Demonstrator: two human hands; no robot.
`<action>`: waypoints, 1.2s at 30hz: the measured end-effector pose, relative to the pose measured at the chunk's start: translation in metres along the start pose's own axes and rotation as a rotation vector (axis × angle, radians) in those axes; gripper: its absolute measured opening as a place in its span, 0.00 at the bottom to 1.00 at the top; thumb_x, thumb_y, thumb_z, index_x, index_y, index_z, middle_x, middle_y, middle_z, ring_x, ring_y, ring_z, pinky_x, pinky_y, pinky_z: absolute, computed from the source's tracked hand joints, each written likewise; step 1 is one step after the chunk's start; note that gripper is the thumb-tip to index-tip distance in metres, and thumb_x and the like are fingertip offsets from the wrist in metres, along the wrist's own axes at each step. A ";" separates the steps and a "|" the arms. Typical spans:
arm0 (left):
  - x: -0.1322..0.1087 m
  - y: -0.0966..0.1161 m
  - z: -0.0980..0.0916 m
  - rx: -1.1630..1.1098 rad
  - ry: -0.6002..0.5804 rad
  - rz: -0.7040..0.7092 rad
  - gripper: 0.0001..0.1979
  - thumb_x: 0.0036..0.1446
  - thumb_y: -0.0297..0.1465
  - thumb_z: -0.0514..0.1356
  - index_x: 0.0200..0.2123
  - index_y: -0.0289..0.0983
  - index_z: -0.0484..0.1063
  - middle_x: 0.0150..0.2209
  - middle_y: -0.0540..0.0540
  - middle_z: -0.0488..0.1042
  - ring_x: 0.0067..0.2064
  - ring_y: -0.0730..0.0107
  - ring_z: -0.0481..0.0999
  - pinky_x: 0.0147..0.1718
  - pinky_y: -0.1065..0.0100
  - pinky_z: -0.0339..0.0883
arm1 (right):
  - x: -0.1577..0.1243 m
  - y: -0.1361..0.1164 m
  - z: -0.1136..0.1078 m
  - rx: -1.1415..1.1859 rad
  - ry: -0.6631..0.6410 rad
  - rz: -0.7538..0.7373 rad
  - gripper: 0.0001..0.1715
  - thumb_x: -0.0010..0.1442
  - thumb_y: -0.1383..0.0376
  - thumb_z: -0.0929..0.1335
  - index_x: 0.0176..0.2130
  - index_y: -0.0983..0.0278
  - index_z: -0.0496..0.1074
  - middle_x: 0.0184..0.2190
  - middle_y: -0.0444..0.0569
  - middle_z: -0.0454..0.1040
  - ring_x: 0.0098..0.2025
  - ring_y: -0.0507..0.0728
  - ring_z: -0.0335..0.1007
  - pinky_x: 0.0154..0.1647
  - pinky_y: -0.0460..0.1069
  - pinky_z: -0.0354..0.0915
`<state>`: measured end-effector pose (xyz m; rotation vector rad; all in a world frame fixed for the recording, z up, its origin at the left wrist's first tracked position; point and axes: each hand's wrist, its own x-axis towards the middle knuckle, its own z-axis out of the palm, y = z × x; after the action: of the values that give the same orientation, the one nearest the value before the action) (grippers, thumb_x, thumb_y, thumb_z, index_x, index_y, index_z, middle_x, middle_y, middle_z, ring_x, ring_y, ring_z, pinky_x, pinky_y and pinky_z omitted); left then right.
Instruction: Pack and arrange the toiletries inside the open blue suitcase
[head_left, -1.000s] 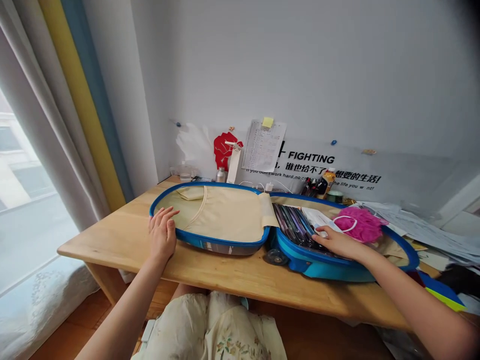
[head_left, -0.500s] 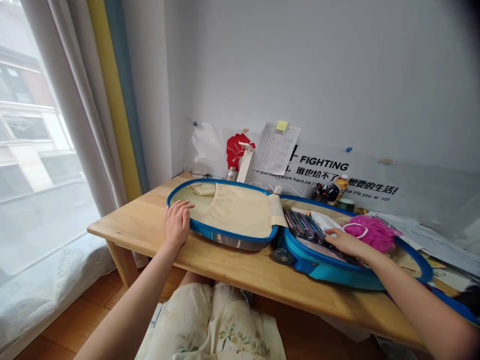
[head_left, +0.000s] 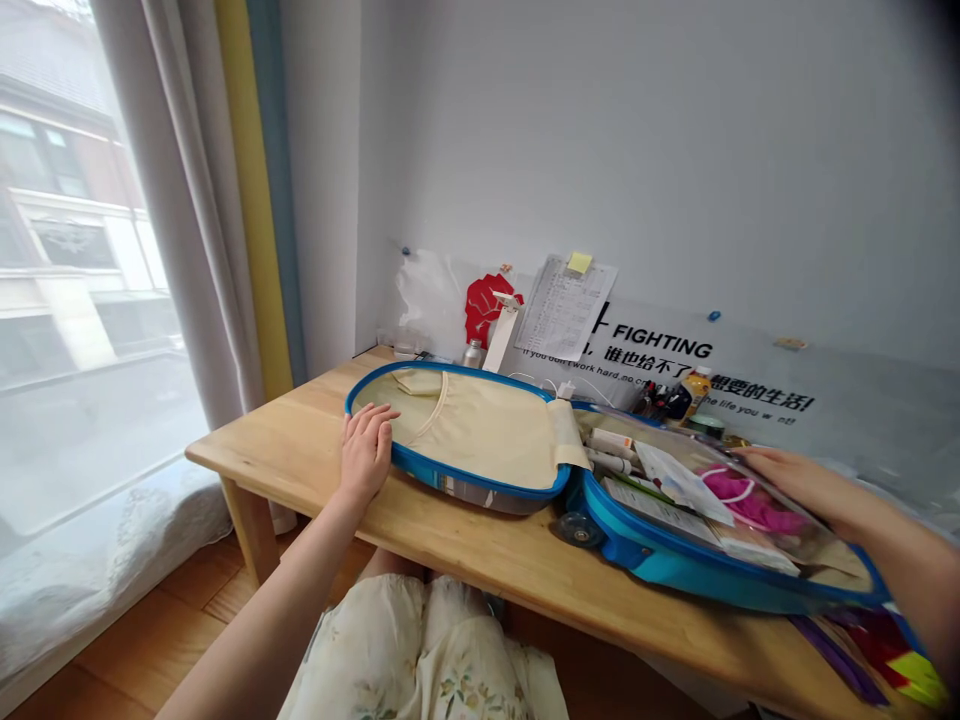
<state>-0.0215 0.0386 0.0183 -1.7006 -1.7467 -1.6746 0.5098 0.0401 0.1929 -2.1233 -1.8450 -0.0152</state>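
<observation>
A small blue hard-shell suitcase lies open on the desk, its cream-lined left half toward the window. On that half's near left rim rests my left hand, fingers stretched out over the edge. My right hand is at the far side of the packed right half, its fingertips closed on the edge of a clear plastic sheet spread over the contents. Beneath the sheet show a pink mesh bath puff, white tubes and papers. The right fingertips are partly hidden.
The wooden desk stands against a wall with a poster and pinned paper. Bottles and pens stand behind the suitcase. A purple strip and a red and yellow item lie at the right.
My right hand has moved from the dark pens to the right and back. The pens no longer show, and clear plastic now covers the puff. My left hand has stayed on the rim.
</observation>
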 end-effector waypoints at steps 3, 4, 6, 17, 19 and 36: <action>-0.001 0.000 0.001 -0.004 -0.004 -0.006 0.23 0.68 0.39 0.42 0.44 0.41 0.76 0.52 0.44 0.76 0.60 0.58 0.67 0.65 0.49 0.48 | 0.000 -0.007 -0.020 0.267 -0.036 0.189 0.30 0.59 0.48 0.57 0.51 0.56 0.74 0.52 0.61 0.76 0.44 0.65 0.76 0.42 0.55 0.72; -0.001 0.000 0.001 -0.006 -0.003 -0.007 0.23 0.68 0.39 0.42 0.44 0.41 0.76 0.52 0.44 0.76 0.60 0.58 0.67 0.65 0.49 0.48 | 0.001 -0.014 -0.023 0.327 -0.032 0.196 0.30 0.60 0.48 0.56 0.53 0.55 0.73 0.53 0.59 0.75 0.47 0.64 0.75 0.44 0.55 0.71; -0.002 0.000 0.002 -0.008 0.000 -0.009 0.23 0.68 0.39 0.42 0.44 0.41 0.76 0.52 0.44 0.76 0.61 0.58 0.67 0.65 0.49 0.48 | 0.006 -0.035 -0.026 0.334 -0.002 0.089 0.29 0.61 0.51 0.56 0.54 0.56 0.71 0.55 0.55 0.74 0.52 0.64 0.73 0.50 0.53 0.68; -0.002 0.000 0.002 -0.007 0.002 -0.012 0.22 0.68 0.39 0.42 0.49 0.41 0.74 0.52 0.43 0.76 0.60 0.59 0.67 0.65 0.49 0.48 | 0.066 -0.220 0.072 0.133 -0.124 -0.792 0.23 0.62 0.64 0.59 0.54 0.62 0.71 0.54 0.54 0.73 0.57 0.60 0.69 0.62 0.58 0.62; -0.003 0.000 0.001 -0.004 -0.002 -0.007 0.22 0.68 0.39 0.42 0.48 0.42 0.75 0.52 0.43 0.76 0.60 0.59 0.68 0.65 0.49 0.49 | 0.076 -0.245 0.094 0.137 -0.164 -0.836 0.22 0.61 0.68 0.60 0.53 0.62 0.72 0.53 0.54 0.73 0.56 0.58 0.69 0.62 0.57 0.62; -0.004 -0.001 0.001 -0.011 0.004 0.025 0.21 0.69 0.38 0.43 0.48 0.42 0.75 0.53 0.44 0.76 0.60 0.58 0.67 0.64 0.48 0.49 | 0.120 -0.304 0.197 0.007 -0.234 -0.738 0.20 0.64 0.57 0.66 0.53 0.64 0.69 0.53 0.53 0.71 0.51 0.57 0.70 0.52 0.58 0.69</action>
<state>-0.0205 0.0376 0.0138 -1.7155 -1.7104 -1.6784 0.1959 0.2383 0.1047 -1.3670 -2.6524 0.0708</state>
